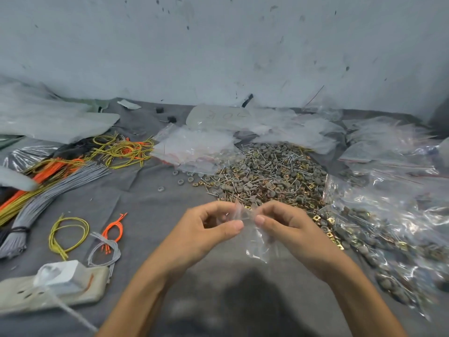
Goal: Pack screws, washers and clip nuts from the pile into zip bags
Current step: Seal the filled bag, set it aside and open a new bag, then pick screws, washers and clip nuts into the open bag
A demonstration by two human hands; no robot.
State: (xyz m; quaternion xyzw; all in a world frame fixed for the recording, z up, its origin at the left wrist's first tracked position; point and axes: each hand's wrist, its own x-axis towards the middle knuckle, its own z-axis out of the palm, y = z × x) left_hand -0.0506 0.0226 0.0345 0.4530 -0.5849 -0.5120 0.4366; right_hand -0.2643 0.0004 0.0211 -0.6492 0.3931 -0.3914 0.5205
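pinching the zip bag (252, 229) mouth between my left hand (206, 229) and right hand (286, 227), i should run both thumbs evenly along the seal; the pile (267, 176) lies just beyond.

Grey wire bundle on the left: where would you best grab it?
Probably at the black tie on the grey wire bundle, from above, fingers wrapping across it. There the wires are bound tight; toward the far end they fan out loose and would likely slip apart.
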